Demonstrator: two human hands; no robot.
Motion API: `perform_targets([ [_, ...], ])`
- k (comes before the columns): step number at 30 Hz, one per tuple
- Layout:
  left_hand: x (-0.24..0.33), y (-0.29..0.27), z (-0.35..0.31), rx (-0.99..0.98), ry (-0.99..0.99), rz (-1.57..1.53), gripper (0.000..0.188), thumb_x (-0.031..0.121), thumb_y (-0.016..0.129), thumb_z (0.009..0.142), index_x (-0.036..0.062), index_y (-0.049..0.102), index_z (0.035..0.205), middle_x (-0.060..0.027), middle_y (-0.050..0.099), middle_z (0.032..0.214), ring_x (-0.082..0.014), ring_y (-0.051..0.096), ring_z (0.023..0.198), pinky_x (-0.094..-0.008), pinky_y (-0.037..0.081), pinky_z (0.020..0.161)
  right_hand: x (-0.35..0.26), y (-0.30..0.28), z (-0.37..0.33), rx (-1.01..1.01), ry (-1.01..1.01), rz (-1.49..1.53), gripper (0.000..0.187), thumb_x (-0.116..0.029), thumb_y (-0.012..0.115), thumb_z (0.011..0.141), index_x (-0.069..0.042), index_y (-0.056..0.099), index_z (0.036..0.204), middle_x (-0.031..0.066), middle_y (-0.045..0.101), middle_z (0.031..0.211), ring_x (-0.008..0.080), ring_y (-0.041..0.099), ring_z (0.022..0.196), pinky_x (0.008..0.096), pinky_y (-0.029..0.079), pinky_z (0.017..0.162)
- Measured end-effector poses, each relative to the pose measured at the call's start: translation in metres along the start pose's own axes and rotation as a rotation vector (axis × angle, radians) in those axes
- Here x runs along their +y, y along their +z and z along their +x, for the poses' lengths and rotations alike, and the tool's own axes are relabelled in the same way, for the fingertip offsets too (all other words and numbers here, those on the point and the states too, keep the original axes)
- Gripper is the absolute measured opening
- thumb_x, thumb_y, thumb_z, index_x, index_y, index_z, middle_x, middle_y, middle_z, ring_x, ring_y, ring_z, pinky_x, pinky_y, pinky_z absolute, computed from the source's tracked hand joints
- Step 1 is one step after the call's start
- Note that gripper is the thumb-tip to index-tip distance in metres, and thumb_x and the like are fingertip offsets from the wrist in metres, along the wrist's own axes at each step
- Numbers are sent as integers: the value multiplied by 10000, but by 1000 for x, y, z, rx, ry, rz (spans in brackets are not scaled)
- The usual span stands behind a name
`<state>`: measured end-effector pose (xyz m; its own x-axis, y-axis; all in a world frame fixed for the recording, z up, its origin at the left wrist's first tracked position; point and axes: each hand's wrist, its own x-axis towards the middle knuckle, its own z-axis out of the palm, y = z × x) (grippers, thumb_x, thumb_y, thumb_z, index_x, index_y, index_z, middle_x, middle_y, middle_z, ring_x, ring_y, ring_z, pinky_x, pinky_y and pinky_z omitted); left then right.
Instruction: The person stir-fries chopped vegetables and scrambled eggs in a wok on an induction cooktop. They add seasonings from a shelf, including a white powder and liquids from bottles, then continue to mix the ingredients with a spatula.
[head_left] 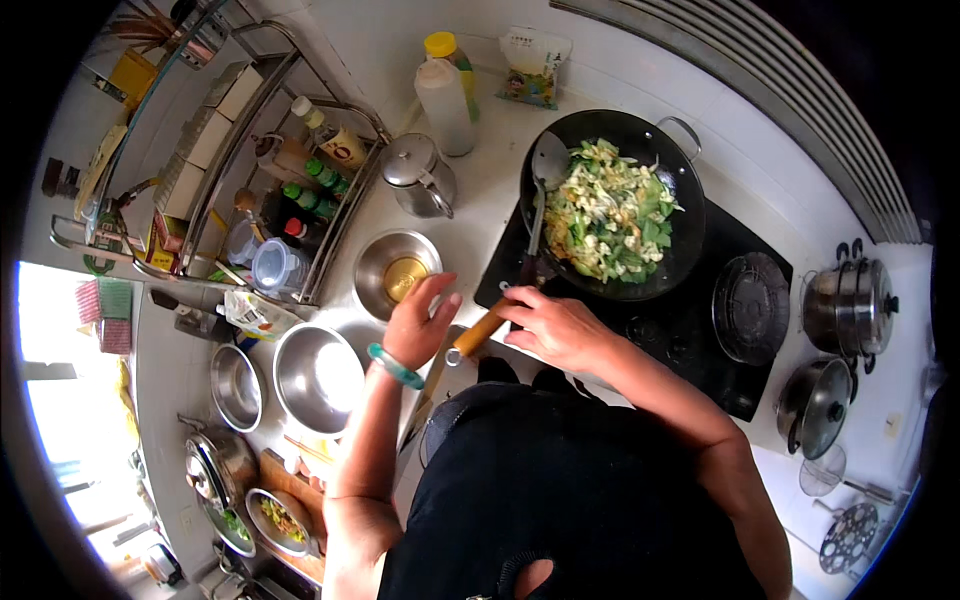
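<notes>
Right now the right hand [555, 328] is wrapped around the wooden handle [478, 335] of the ladle [548, 160] resting in the wok [610, 205] of greens on the far stove. Left hand [420, 322] hovers spread, empty, near the small steel bowl [397, 268].

Home kitchen: wok [610, 205], stove [700, 320], pots [850, 305]

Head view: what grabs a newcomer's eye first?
The black wok on the dark cooktop, upper centre, heaped with green and pale stir-fried food, a metal spatula resting in it. Just below, the right hand grips the spatula's wooden handle, while the left hand, with a green bangle at the wrist, hovers open beside a steel bowl. More steel bowls sit at lower left.
</notes>
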<state>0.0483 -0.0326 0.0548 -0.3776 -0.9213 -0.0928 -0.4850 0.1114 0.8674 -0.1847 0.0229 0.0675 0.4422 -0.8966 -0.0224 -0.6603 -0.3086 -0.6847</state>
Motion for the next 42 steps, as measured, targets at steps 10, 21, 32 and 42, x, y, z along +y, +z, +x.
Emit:
perform_targets([
  [10,-24,77,-37,55,-210,362,632,432,715,756,30,545,1212,-217,604,1082,-359,593,1003,-406,473,870,41,-44,-57,51,99,-190,316,-244,649,847,42,550,938,176,514,1042,306,606,824,405,511,767],
  [21,-19,78,-8,-123,-181,435,463,415,743,724,64,612,996,-184,646,833,-358,622,802,-417,481,705,116,-154,-108,294,421,-311,445,-65,650,788,-127,534,1212,130,541,1030,352,601,912,407,496,772],
  [32,-17,80,6,-212,-171,327,475,462,712,770,62,604,1003,-180,638,786,-367,620,766,-424,480,686,156,-227,-108,325,786,399,358,-181,464,970,-56,505,1303,5,537,676,57,452,498,198,336,447],
  [42,-14,79,9,-236,-182,329,464,438,718,783,33,598,976,-201,629,792,-356,619,740,-414,472,674,116,-215,-73,-135,418,126,413,-33,629,828,-86,582,1235,7,543,692,116,492,610,294,443,589],
])
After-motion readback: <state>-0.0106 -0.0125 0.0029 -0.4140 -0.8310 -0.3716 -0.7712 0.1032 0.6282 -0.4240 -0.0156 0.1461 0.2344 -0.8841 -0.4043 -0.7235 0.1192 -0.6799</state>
